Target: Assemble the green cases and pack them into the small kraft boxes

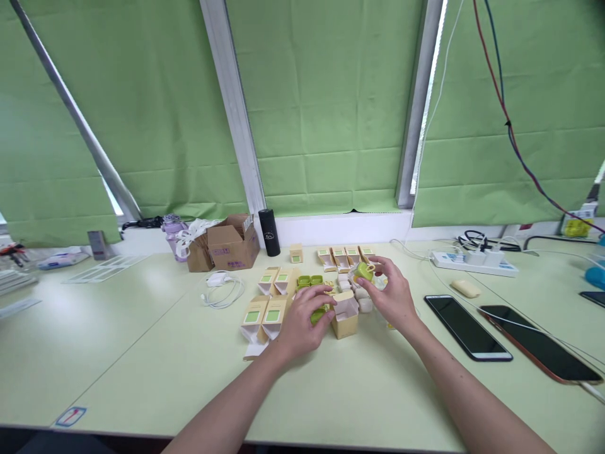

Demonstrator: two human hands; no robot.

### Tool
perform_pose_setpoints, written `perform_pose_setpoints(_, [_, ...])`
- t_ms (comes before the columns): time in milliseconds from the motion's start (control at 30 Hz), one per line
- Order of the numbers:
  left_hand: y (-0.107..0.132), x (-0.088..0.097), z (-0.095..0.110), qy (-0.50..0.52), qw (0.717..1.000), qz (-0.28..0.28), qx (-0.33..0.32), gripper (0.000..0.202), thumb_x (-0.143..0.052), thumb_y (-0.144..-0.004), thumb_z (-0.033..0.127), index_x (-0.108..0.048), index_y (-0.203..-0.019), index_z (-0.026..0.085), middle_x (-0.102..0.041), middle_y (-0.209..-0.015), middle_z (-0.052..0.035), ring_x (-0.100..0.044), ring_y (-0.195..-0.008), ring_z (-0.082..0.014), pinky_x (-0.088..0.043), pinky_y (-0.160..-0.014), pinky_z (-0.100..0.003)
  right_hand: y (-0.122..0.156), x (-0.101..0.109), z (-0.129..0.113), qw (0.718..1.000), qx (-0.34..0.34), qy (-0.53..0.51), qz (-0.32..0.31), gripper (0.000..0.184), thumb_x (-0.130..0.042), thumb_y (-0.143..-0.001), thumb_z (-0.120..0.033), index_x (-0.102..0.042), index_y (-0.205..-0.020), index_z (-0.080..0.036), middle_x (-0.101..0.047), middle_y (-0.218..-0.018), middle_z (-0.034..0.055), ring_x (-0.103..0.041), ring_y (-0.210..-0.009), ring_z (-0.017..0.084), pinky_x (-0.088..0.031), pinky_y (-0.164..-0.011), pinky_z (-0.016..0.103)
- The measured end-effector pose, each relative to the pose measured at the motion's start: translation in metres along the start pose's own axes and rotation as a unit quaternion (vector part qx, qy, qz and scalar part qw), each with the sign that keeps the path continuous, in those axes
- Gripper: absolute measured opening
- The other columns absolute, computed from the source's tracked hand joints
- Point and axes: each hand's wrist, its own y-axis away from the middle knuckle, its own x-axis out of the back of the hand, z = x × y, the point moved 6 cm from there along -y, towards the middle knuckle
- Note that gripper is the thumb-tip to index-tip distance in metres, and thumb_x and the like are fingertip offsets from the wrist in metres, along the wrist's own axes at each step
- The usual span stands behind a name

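Observation:
My right hand (391, 293) is closed in a pinch on a small green case (365, 271) with a pale yellow loop; clear plastic shows beside it. My left hand (307, 318) rests at the left side of an upright, open small cardboard box (346, 318), fingers curved and apart. Its fingertips are close to the box wall; whether they touch it cannot be made out. A green piece (317, 315) shows in the gap between its thumb and fingers. Behind that hand are more green cases (309, 280). Several whitish rounded cases (365, 305) lie between the box and my right hand.
Open small boxes with green labels (253, 317) stand at left, others (352, 255) behind. Further back are a brown carton (231, 246), a black bottle (269, 233) and a charger cable (222, 287). Two phones (467, 328) and a power strip (475, 263) lie to the right.

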Motion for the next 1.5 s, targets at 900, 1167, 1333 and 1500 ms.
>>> perform_pose_setpoints(900, [-0.007, -0.018, -0.039, 0.198, 0.967, 0.009, 0.159, 0.052, -0.062, -0.086, 0.01, -0.072, -0.136, 0.021, -0.075, -0.135, -0.0119, -0.07, -0.125, -0.0277, -0.053, -0.116, -0.052, 0.002, 0.003, -0.005, 0.986, -0.036, -0.16, 0.023, 0.057, -0.076, -0.09, -0.063, -0.063, -0.131, -0.025, -0.076, -0.102, 0.0079, -0.069, -0.092, 0.026, -0.055, -0.07, 0.036])
perform_pose_setpoints(1167, [-0.003, -0.018, -0.045, 0.129, 0.981, 0.008, 0.145, 0.061, -0.059, -0.083, 0.007, -0.073, -0.139, 0.028, -0.067, -0.131, -0.0104, -0.064, -0.127, -0.0287, -0.053, -0.112, -0.052, 0.005, -0.009, -0.009, 0.964, -0.043, -0.261, -0.038, 0.06, -0.075, -0.09, -0.065, -0.057, -0.133, -0.028, -0.077, -0.105, 0.0088, -0.073, -0.1, 0.028, -0.057, -0.067, 0.034])
perform_pose_setpoints(1333, [-0.001, -0.022, -0.049, 0.125, 0.979, 0.005, 0.159, 0.062, -0.058, -0.085, 0.008, -0.071, -0.142, 0.029, -0.062, -0.129, -0.0109, -0.061, -0.125, -0.0288, -0.052, -0.112, -0.052, 0.016, -0.022, -0.02, 0.963, -0.017, -0.242, -0.113, 0.057, -0.071, -0.095, -0.058, -0.052, -0.141, -0.03, -0.077, -0.114, 0.0086, -0.072, -0.095, 0.026, -0.054, -0.061, 0.033])
perform_pose_setpoints(1500, [-0.001, -0.024, -0.05, 0.129, 0.979, 0.006, 0.159, 0.061, -0.058, -0.088, 0.007, -0.07, -0.143, 0.03, -0.059, -0.129, -0.0103, -0.059, -0.129, -0.0292, -0.048, -0.117, -0.054, 0.022, -0.026, -0.028, 0.969, 0.016, -0.189, -0.157, 0.056, -0.065, -0.1, -0.052, -0.048, -0.148, -0.029, -0.077, -0.121, 0.0096, -0.071, -0.082, 0.023, -0.052, -0.059, 0.033])
